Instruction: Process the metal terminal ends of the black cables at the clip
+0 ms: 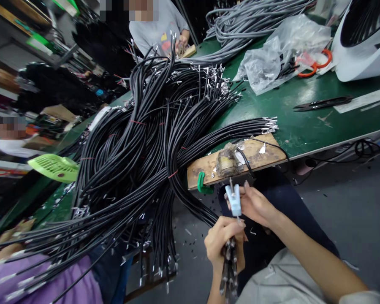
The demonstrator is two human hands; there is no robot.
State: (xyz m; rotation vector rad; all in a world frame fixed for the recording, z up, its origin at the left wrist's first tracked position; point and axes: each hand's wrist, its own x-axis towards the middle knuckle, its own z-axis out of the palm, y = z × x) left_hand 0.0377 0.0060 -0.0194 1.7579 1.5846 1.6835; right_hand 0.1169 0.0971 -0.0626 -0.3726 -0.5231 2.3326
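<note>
My left hand (223, 240) is closed round a bundle of black cables (205, 213); their pale-tipped ends hang below the fist. Just above it, my right hand (256, 204) has its fingers round a light-blue clip (234, 200), with some fingers hidden behind it. The clip sits in line with a thin metal shaft that points out from a small, dirty motor (227, 162). This motor is fixed on a wooden board (266, 154) at the table edge. A thin wire end seems to lie between the clip and my left fist.
Heaped black cables (152, 139) cover the green table (307, 126). A green clamp (203, 183) grips the board. Farther off are orange-handled scissors (316, 65), a plastic bag (272, 55), snips (323, 103), a white fan (364, 50) and grey cables (228, 29). Other people sit around the table.
</note>
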